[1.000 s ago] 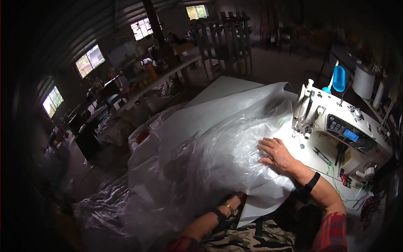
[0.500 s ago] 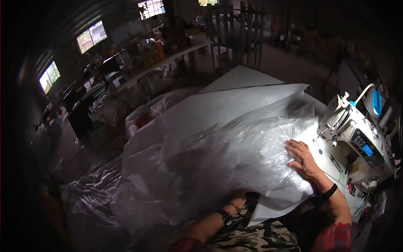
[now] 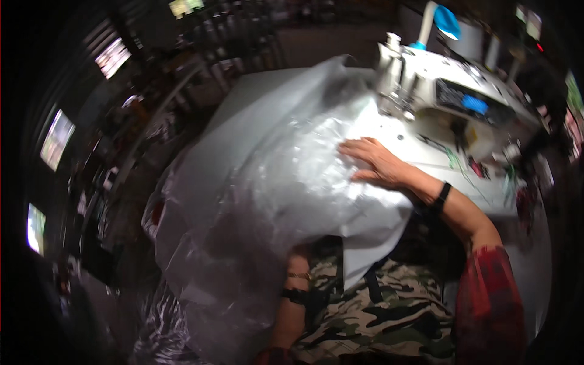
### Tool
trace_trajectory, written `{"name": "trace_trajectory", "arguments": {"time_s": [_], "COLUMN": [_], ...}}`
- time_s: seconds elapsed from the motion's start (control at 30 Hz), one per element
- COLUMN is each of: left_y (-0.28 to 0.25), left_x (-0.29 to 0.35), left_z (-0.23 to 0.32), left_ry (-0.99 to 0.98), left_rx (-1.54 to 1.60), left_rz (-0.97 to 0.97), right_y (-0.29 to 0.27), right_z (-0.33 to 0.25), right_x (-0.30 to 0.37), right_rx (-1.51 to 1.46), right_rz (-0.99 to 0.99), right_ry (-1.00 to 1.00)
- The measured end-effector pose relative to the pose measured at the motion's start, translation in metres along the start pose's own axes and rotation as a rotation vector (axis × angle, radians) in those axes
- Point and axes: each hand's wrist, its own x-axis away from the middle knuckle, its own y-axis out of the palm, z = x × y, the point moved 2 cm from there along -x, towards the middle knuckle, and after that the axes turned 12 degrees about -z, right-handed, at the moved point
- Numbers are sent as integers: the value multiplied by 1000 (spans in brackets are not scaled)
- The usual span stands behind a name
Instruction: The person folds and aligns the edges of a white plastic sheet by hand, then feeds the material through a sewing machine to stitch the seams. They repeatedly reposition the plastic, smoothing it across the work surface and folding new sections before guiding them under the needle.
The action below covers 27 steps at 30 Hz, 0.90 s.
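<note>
A large sheet of thin, shiny plastic film (image 3: 286, 176) lies bunched over the work table and hangs down toward my lap. On its right part rests my right hand (image 3: 374, 163), fingers stretched out and pressing on the film near the sewing machine (image 3: 450, 91). My left hand (image 3: 298, 258) reaches to the film's near edge by my lap; its fingers are hidden by the film. A white corner of the sheet (image 3: 371, 243) hangs down between my two arms.
The white sewing machine stands at the right, with a blue-headed lamp (image 3: 447, 23) over it. Scissors or a similar dark tool (image 3: 432, 143) and green thread (image 3: 453, 159) lie on its bed. A pale table surface (image 3: 258, 82) extends behind the film.
The view has swung to the right, so the machine now sits higher and nearer the middle. My right hand remains flat on the film; my left stays by its near edge.
</note>
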Motion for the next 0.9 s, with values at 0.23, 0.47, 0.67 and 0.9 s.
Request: {"name": "trace_trajectory", "arguments": {"time_s": [0.23, 0.47, 0.67, 0.9], "left_y": [-55, -251, -253, -284], "left_x": [-12, 61, 13, -10], "left_z": [46, 112, 104, 79], "left_ry": [-172, 413, 328, 269], "left_rx": [1905, 905, 372, 917], "left_rz": [46, 47, 491, 397], "right_y": [6, 60, 59, 33], "right_z": [-62, -127, -128, -105], "right_x": [69, 121, 108, 113], "right_rx": [128, -395, -959, -1251], "right_rz": [460, 301, 326, 626], "right_ry": [-33, 88, 412, 480]}}
